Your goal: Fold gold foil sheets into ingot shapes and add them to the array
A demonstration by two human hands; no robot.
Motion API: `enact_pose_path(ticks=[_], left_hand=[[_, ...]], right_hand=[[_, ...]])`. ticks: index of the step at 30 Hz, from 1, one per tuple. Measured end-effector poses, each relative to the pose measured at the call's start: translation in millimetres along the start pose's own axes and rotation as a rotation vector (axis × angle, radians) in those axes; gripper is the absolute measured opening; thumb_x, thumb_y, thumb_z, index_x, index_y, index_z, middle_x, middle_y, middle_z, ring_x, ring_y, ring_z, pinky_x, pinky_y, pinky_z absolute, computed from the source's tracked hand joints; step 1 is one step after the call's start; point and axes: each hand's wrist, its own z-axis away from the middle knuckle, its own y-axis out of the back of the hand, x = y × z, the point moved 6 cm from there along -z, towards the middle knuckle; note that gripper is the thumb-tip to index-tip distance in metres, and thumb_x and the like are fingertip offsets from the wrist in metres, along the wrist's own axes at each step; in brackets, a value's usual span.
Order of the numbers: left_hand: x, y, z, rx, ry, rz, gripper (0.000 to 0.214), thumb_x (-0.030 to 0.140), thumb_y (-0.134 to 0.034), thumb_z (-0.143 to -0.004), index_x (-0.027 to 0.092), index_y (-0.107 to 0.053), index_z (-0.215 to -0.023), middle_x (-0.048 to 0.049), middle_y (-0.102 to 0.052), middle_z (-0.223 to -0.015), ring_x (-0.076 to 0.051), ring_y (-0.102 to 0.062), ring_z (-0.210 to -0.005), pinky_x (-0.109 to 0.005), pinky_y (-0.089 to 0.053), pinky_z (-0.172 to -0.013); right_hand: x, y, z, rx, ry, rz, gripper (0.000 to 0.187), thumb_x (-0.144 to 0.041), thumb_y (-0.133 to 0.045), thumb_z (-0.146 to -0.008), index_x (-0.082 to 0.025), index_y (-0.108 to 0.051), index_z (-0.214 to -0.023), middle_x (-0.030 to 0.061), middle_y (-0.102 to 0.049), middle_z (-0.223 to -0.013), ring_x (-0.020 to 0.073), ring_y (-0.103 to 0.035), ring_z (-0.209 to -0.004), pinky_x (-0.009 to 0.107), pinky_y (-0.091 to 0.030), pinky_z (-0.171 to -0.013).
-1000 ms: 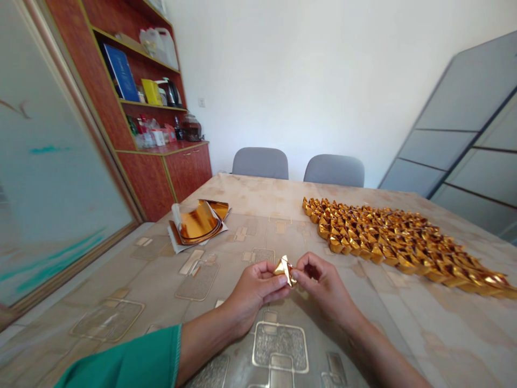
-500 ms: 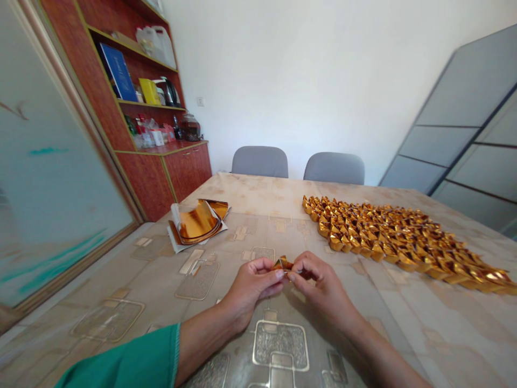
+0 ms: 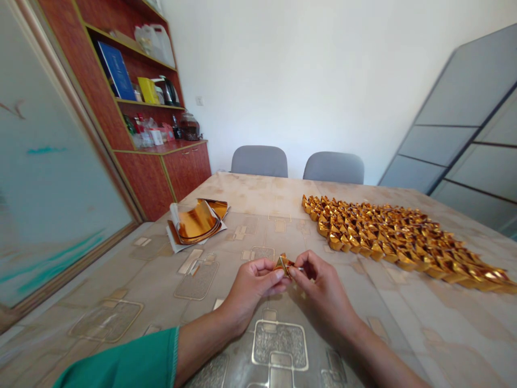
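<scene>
A small piece of folded gold foil paper point(image 3: 284, 263) is held just above the table, between both hands. My left hand point(image 3: 258, 280) pinches its left side with thumb and fingers. At its right end, my right hand point(image 3: 317, 275) grips it between thumb and fingertips. Part of the piece is hidden behind the fingers. To the right lie many folded gold foil pieces point(image 3: 388, 231), packed close in rows. On the left rests a stack of curled gold foil sheets point(image 3: 197, 222) with white backing.
The table point(image 3: 226, 186) has a patterned, shiny cover. Two grey chairs point(image 3: 259, 160) point(image 3: 333, 167) stand at its far side. A red-brown cabinet point(image 3: 161, 172) with filled shelves is at the back left, and a glass door point(image 3: 52, 178) is at the left edge.
My right fingers have shifted slightly on the foil paper, and its shape between the hands looks more folded and upright. Both hands stay in nearly the same place.
</scene>
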Motion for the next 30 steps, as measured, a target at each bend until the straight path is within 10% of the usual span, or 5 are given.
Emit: enact_pose_path(ticks=[30], left_hand=[[-3.7,-0.7,-0.6,0.019,0.003,0.127,0.042,0.030,-0.093,-0.053,0.013,-0.062,-0.074,-0.0025,-0.073,-0.073,-0.010,-0.068,-0.065,-0.021,-0.057,-0.068]], right_hand=[[4.2,-6.5,1.0,-0.092,-0.014,-0.232,0.008,-0.027,-0.067,-0.083,-0.022,-0.061,-0.084,-0.0005,-0.059,-0.077,0.0154,-0.052,-0.069,0.027,-0.041,-0.061]])
